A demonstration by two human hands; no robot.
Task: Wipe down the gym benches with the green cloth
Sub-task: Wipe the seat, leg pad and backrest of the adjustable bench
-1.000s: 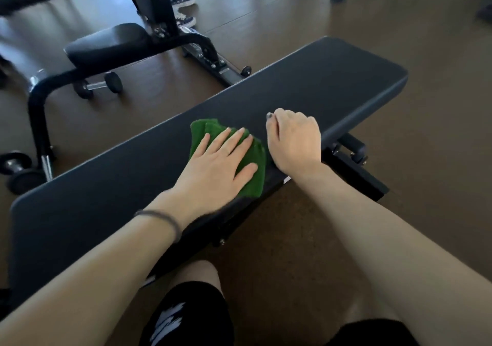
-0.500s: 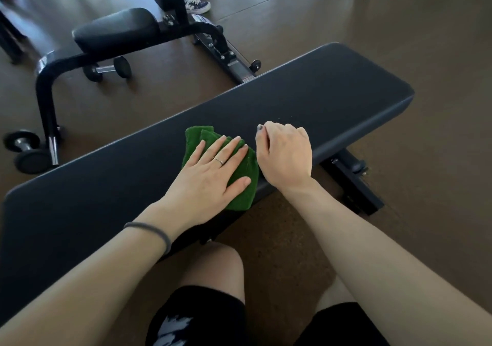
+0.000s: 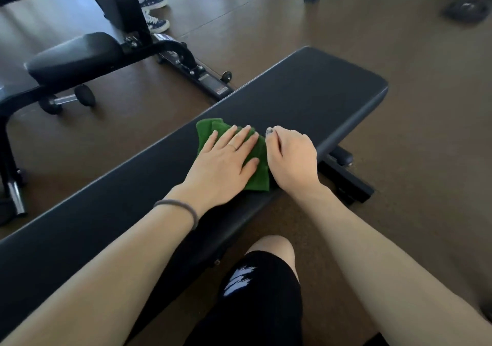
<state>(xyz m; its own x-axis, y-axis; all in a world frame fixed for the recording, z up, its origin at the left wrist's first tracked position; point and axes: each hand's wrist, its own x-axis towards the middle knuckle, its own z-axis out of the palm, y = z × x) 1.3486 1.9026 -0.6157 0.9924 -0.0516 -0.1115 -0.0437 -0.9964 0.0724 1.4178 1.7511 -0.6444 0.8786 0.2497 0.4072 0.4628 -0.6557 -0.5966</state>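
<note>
The left hand (image 3: pixel 223 163) covers most of the green cloth (image 3: pixel 259 175); the right hand (image 3: pixel 291 156) hides its own fingertips. The flat bench (image 3: pixel 306 97) runs off the left edge; 2 sneakers (image 3: pixel 155 12) are half hidden behind a black frame (image 3: pixel 119 7)

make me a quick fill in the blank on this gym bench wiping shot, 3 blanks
1. The left hand presses flat on a cloth coloured ____.
2. The right hand rests on the bench with its fingers ____.
3. Under the other bench lies a ____ on the floor.

Missing words: green; curled; dumbbell
</note>
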